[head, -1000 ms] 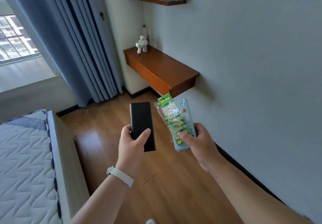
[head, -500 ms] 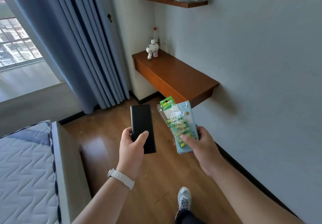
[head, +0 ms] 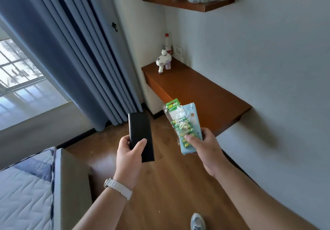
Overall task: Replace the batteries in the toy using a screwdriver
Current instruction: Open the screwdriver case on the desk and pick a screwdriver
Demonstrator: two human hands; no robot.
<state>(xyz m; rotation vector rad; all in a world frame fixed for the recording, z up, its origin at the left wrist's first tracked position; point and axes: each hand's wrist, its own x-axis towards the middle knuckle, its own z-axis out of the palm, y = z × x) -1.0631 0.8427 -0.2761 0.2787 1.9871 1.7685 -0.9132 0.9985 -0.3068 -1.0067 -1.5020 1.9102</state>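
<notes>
Two hands fill the frame's centre. Left hand, a white watch on its wrist, grips the lower end of a black case, thumb across its face. Right hand clamps a battery pack against a pale blue box, thumb pressing the green batteries. Toy, white and cow-like, stands at the far end of the desk, above centre, just in front of a red-capped bottle. One shoe shows at the bottom edge.
</notes>
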